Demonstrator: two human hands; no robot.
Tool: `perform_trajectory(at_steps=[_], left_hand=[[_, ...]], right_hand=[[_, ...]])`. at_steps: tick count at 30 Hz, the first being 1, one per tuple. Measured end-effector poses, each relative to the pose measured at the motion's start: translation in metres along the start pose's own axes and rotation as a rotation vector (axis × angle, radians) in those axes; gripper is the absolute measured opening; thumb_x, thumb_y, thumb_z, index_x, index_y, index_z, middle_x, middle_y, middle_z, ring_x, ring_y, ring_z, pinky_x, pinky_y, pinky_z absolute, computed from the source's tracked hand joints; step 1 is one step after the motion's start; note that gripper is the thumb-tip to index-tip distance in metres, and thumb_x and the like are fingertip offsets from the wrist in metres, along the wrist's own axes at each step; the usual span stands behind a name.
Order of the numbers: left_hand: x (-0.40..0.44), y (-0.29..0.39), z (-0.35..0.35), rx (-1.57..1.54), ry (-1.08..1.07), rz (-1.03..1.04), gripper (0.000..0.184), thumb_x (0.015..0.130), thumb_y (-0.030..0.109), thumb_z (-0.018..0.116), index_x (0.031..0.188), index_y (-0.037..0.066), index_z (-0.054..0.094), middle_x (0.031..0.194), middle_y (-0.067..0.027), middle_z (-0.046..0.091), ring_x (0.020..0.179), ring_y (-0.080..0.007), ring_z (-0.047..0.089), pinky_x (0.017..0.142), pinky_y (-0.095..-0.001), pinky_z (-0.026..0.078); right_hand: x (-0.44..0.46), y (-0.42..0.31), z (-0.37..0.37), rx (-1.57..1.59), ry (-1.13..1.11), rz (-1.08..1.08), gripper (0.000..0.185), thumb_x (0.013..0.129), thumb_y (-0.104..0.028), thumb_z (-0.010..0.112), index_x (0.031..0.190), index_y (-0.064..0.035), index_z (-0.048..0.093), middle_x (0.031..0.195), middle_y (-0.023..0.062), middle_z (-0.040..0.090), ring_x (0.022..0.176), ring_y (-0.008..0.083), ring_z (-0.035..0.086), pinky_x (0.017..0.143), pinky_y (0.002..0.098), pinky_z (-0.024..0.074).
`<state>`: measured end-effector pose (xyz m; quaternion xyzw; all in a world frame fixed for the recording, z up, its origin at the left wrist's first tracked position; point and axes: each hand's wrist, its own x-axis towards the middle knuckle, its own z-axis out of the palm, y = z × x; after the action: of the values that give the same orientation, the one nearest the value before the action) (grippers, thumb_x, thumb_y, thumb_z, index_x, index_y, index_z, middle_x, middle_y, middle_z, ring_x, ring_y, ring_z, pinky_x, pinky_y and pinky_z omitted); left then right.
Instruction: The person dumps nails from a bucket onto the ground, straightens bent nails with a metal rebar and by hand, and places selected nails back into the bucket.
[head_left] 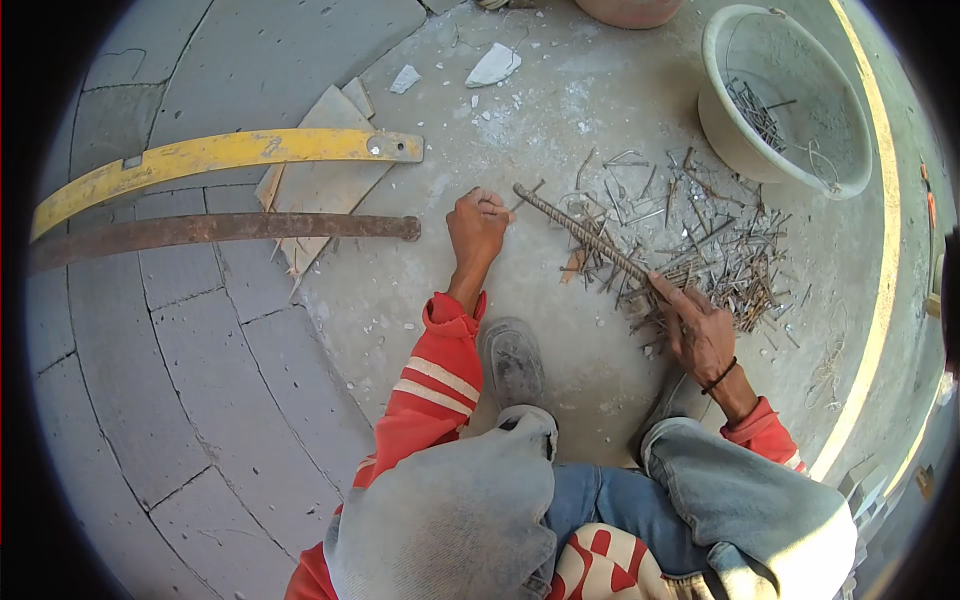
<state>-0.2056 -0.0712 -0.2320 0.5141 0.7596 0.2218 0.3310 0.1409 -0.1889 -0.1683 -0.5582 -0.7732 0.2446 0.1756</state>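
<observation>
My left hand (478,232) is near the middle of the view, low over the concrete floor, its fingers pinched on a small thin nail (517,206). My right hand (700,335) is wrapped round the lower end of a ribbed steel rod (590,238). The rod slants up and left, and its far end lies close to the left hand's fingertips, beside another nail. A loose pile of nails (735,255) spreads on the floor beyond and to the right of the right hand.
A whitish bucket (715,110) with nails inside stands at the upper right. At the left lie a yellow metal bar (230,150) and a rusty pipe (220,229) across broken tile pieces (335,180). White fragments (493,66) are at the top. My shoe (515,360) is below the left hand.
</observation>
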Motion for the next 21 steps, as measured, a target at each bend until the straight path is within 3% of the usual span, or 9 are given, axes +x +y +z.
perform_trajectory(at_steps=[5, 7, 9, 11, 12, 15, 18, 20, 21], left_hand=[[0.0, -0.004, 0.008, -0.116, 0.063, 0.094, 0.012, 0.084, -0.007, 0.069, 0.095, -0.003, 0.069, 0.08, -0.0121, 0.076, 0.077, -0.0214, 0.078, 0.071, -0.0308, 0.059], [-0.001, -0.007, 0.008, -0.074, 0.036, 0.095, 0.014, 0.084, -0.008, 0.068, 0.098, -0.003, 0.068, 0.081, -0.012, 0.076, 0.076, -0.0211, 0.077, 0.071, -0.0307, 0.058], [0.002, -0.002, 0.007, -0.04, 0.038, 0.136, 0.017, 0.084, -0.01, 0.066, 0.099, -0.003, 0.068, 0.082, -0.0119, 0.075, 0.076, -0.02, 0.076, 0.071, -0.0306, 0.057], [0.0, -0.007, 0.005, -0.02, 0.013, 0.243, 0.017, 0.084, -0.008, 0.066, 0.1, -0.003, 0.069, 0.083, -0.0118, 0.075, 0.077, -0.0188, 0.073, 0.073, -0.0308, 0.056], [0.0, -0.015, 0.003, 0.008, 0.007, 0.298, 0.016, 0.086, -0.006, 0.067, 0.101, -0.003, 0.07, 0.084, -0.0117, 0.075, 0.077, -0.0182, 0.072, 0.075, -0.0311, 0.055], [0.005, -0.013, -0.014, 0.103, 0.074, 0.28, 0.018, 0.09, 0.002, 0.069, 0.106, -0.004, 0.074, 0.086, -0.0118, 0.075, 0.078, -0.0174, 0.069, 0.076, -0.0307, 0.054], [0.014, 0.03, -0.043, 0.148, 0.078, 0.297, 0.024, 0.094, 0.01, 0.071, 0.112, -0.003, 0.076, 0.088, -0.0104, 0.075, 0.08, -0.0157, 0.068, 0.076, -0.0307, 0.053], [0.014, 0.095, -0.052, -0.066, -0.044, 0.366, 0.024, 0.094, 0.011, 0.073, 0.113, -0.003, 0.077, 0.091, -0.0076, 0.075, 0.082, -0.0135, 0.066, 0.076, -0.0291, 0.051], [0.01, 0.133, -0.054, -0.125, -0.123, 0.451, 0.024, 0.095, 0.011, 0.073, 0.114, -0.004, 0.077, 0.091, -0.0064, 0.074, 0.083, -0.0126, 0.066, 0.077, -0.0284, 0.051]], right_hand=[[-0.012, 0.002, 0.007, 0.031, -0.023, 0.012, 0.072, 0.084, -0.003, 0.072, 0.151, -0.0275, 0.059, 0.076, 0.0041, 0.058, 0.059, 0.0215, 0.061, 0.052, 0.0393, 0.0508], [-0.012, 0.006, 0.011, 0.032, -0.158, 0.091, 0.071, 0.086, -0.007, 0.07, 0.153, -0.0261, 0.056, 0.076, 0.0033, 0.058, 0.059, 0.0216, 0.061, 0.052, 0.0397, 0.0524], [-0.024, 0.001, 0.016, 0.022, -0.038, 0.071, 0.061, 0.092, -0.014, 0.068, 0.151, -0.0234, 0.056, 0.079, 0.0048, 0.064, 0.061, 0.0253, 0.065, 0.053, 0.0415, 0.0546], [-0.04, -0.007, 0.017, 0.045, -0.007, 0.084, 0.05, 0.095, -0.02, 0.068, 0.144, -0.0181, 0.06, 0.088, 0.0089, 0.071, 0.065, 0.0302, 0.069, 0.056, 0.0437, 0.0561], [-0.046, -0.008, 0.014, 0.059, -0.091, 0.127, 0.036, 0.098, -0.027, 0.067, 0.132, -0.0136, 0.065, 0.096, 0.0131, 0.074, 0.069, 0.0336, 0.071, 0.058, 0.0449, 0.0574], [-0.061, -0.004, 0.025, 0.018, -0.122, 0.084, 0.03, 0.098, -0.03, 0.066, 0.122, -0.012, 0.068, 0.099, 0.0131, 0.074, 0.072, 0.0324, 0.072, 0.059, 0.0457, 0.0573], [-0.059, -0.007, 0.044, 0.003, -0.145, 0.059, 0.024, 0.096, -0.03, 0.068, 0.111, -0.011, 0.07, 0.093, 0.0101, 0.072, 0.077, 0.0307, 0.072, 0.062, 0.0446, 0.0572], [-0.053, -0.009, 0.049, 0.007, -0.201, 0.051, 0.021, 0.096, -0.028, 0.069, 0.106, -0.01, 0.071, 0.091, 0.01, 0.071, 0.08, 0.0302, 0.072, 0.066, 0.0434, 0.0576], [-0.046, -0.008, 0.049, -0.013, -0.077, -0.034, 0.02, 0.095, -0.028, 0.07, 0.103, -0.0094, 0.071, 0.092, 0.011, 0.07, 0.084, 0.0307, 0.071, 0.069, 0.0441, 0.0575]])
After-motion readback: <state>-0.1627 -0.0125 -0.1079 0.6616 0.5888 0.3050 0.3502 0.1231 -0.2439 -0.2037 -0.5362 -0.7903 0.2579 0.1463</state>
